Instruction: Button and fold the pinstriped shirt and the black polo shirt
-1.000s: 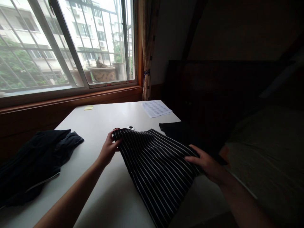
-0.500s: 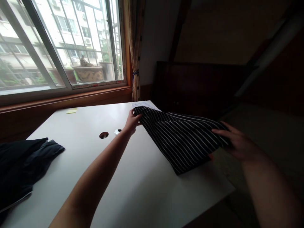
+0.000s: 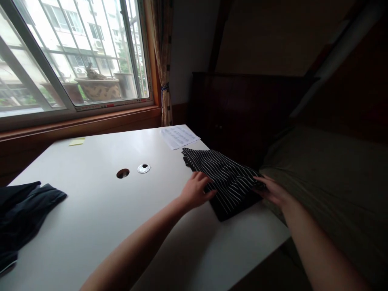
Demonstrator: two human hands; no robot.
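A black garment with white stripes lies folded on the right side of the white table. The piece's exact kind cannot be made out. My left hand is at its near left edge, with thumb and fingers apart and the fingertips over the cloth. At the right edge, my right hand has the cloth between its fingers, some of which are hidden under the fabric. A plain black layer shows beneath the stripes along the front.
Dark clothing lies on the table's left. Printed paper and a yellow sticky note are at the back. A cable hole sits beside a silver grommet. Right of the table is a greenish cloth-covered surface.
The raised far left corner of the striped garment has come down onto the table. My left hand let go of it and moved nearer and right. My right hand shifted slightly left.
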